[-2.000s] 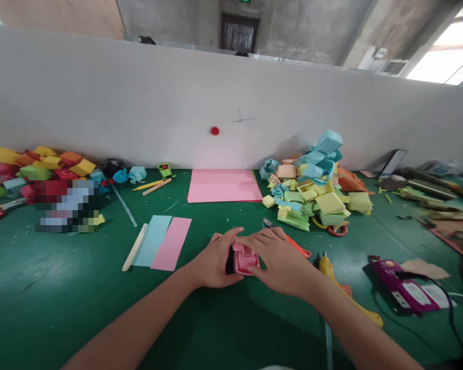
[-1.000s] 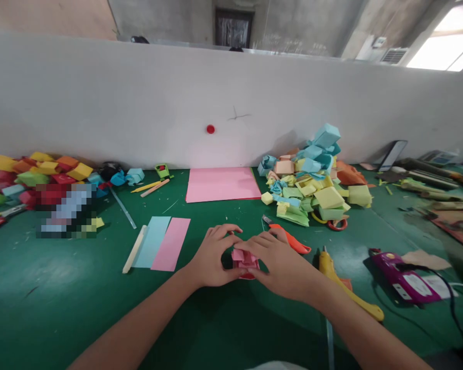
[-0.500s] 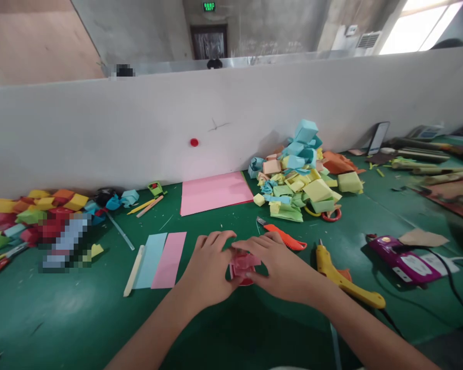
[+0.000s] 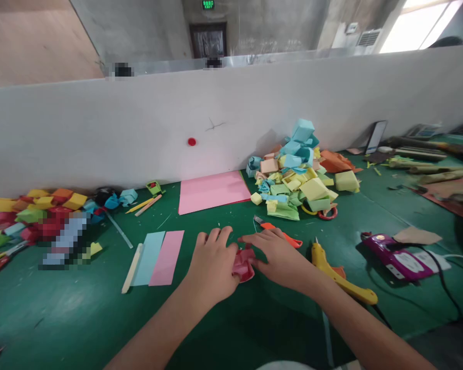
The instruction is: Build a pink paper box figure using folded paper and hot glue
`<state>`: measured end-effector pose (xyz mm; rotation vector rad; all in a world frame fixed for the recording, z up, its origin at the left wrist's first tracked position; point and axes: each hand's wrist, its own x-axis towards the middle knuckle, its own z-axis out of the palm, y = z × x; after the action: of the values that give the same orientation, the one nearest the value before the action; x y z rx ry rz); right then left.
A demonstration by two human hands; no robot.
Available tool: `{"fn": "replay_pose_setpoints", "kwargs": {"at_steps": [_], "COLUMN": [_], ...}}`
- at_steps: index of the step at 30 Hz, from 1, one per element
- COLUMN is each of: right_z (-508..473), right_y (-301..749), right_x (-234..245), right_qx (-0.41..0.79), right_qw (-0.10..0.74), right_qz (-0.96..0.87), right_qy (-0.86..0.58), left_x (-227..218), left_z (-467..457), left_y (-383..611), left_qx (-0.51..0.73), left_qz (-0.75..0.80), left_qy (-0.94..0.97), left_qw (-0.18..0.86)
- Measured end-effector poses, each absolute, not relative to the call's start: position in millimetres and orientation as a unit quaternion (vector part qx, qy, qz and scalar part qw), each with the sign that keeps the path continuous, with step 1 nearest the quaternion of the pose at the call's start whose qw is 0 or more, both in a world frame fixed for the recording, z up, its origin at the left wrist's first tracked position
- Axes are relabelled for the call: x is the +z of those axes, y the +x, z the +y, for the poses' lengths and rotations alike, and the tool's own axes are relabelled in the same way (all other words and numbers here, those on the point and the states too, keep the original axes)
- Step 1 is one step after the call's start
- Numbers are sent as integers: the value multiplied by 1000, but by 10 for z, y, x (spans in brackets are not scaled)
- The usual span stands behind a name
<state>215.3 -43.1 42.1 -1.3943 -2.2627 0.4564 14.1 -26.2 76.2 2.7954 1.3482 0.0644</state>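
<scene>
A small folded pink paper piece (image 4: 243,264) lies on the green table mat (image 4: 61,308), held between both hands. My left hand (image 4: 212,264) cups its left side with fingers curled over it. My right hand (image 4: 280,257) presses on its right side, fingertips on the top fold. Most of the piece is hidden under the fingers.
An orange utility knife (image 4: 281,234) lies just behind my right hand, a yellow glue gun (image 4: 341,280) to its right, and a purple device (image 4: 393,257) with a cable farther right. Pink and blue paper strips (image 4: 158,250) lie left. A pink sheet (image 4: 212,191) and heaps of folded paper (image 4: 301,174) sit by the white partition.
The view has tilted and shifted. My hands stayed on the pink piece, the left one closing further over it and the right fingertips sliding across its top.
</scene>
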Motion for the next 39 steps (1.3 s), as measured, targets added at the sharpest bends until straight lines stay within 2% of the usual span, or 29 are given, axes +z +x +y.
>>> {"fn": "replay_pose_setpoints", "kwargs": {"at_steps": [10, 20, 26, 33, 39], "right_z": [-394, -459, -455, -351, -337], "right_y": [2138, 2189, 2243, 2141, 2125], "right_x": [351, 405, 253, 80, 48], "right_qx": [162, 218, 337, 456, 471], "right_qw": [254, 363, 379, 444, 468], "right_qz": [-819, -807, -766, -663, -640], "right_qy": [-487, -412, -395, -395, -387], "left_x": [738, 796, 897, 924, 860], "left_z": [-269, -279, -272, -197, -159], "left_y": [160, 175, 148, 77, 69], "left_qx": [4, 64, 135, 157, 141], "left_qz": [439, 452, 474, 492, 472], "left_qy": [898, 886, 859, 811, 828], "left_qw": [15, 87, 137, 275, 269]}}
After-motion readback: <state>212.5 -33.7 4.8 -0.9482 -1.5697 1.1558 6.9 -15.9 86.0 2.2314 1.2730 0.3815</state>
